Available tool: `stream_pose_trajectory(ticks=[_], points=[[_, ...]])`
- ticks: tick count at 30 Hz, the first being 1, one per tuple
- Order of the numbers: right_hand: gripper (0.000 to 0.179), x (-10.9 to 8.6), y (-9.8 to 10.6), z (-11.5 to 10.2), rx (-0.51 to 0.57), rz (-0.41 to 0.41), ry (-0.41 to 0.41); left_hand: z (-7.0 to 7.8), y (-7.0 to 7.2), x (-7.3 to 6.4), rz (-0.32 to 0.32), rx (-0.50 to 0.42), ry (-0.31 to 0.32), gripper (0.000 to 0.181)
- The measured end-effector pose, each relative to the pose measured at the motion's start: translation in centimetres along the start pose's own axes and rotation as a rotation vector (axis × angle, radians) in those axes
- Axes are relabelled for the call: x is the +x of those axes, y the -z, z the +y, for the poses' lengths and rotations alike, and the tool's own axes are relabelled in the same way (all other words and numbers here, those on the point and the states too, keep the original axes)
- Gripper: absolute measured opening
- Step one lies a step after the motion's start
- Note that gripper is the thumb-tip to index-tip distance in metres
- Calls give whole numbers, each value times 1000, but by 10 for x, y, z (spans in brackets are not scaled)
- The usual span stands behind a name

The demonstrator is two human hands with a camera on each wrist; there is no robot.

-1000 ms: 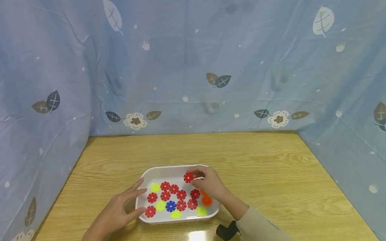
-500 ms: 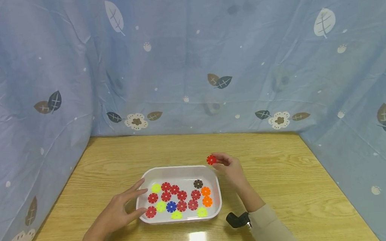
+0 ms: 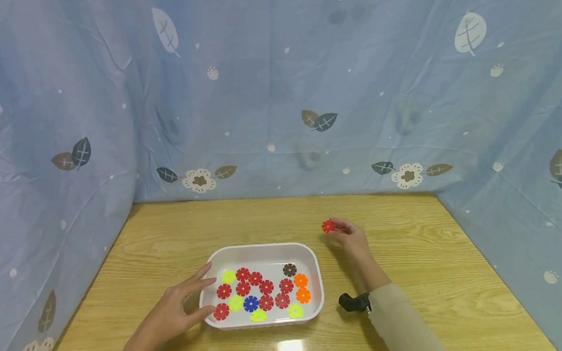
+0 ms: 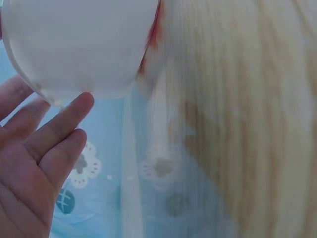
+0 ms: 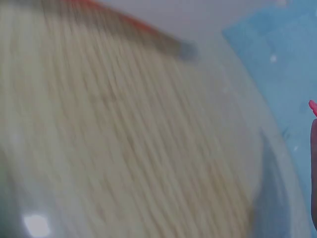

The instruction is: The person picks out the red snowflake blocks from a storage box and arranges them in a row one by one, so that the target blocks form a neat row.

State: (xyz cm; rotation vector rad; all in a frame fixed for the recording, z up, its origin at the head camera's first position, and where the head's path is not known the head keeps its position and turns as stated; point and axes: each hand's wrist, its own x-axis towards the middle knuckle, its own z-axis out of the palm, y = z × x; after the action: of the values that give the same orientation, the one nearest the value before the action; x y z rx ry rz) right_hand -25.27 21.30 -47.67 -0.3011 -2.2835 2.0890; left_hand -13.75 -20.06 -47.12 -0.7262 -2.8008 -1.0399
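A red snowflake-shaped building disc (image 3: 328,226) is pinched between the thumb and fingertips of my right hand (image 3: 354,239), beyond the back right corner of a white tray (image 3: 267,255). At its right edge, the right wrist view catches only a sliver of this disc and a finger (image 5: 314,168). My left hand (image 3: 175,310) stays at the tray's left end with fingers spread and fairly straight, fingertips at the rim. Inside the tray lie several red discs (image 3: 266,287), several yellow ones (image 3: 235,303), a blue disc (image 3: 251,303), a brown disc (image 3: 290,270) and two orange discs (image 3: 302,295).
The wooden table (image 3: 417,275) reaches back to a blue patterned curtain (image 3: 264,88), which also hangs along both sides. Black wrist-worn devices (image 3: 354,302) sit at both wrists. Light glares off the table in front of the tray.
My right hand has carried the red disc from above the tray out past its right rim, uncovering the brown and orange discs. The left hand has stayed in place.
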Motion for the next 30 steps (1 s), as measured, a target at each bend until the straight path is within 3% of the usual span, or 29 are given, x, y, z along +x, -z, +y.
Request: stream_pose_trajectory(ticks=[5, 11, 20, 30], points=[[40, 12, 1, 7, 12, -7, -11, 0, 1, -1, 8, 12, 1, 50], [39, 22, 3, 13, -75, 15, 6, -1, 0, -1, 7, 7, -1, 50], [37, 29, 6, 21, -270, 24, 22, 1, -1, -3, 12, 15, -4, 49], [35, 29, 3, 19, -501, 31, 125, 1, -1, -2, 14, 13, -7, 49]])
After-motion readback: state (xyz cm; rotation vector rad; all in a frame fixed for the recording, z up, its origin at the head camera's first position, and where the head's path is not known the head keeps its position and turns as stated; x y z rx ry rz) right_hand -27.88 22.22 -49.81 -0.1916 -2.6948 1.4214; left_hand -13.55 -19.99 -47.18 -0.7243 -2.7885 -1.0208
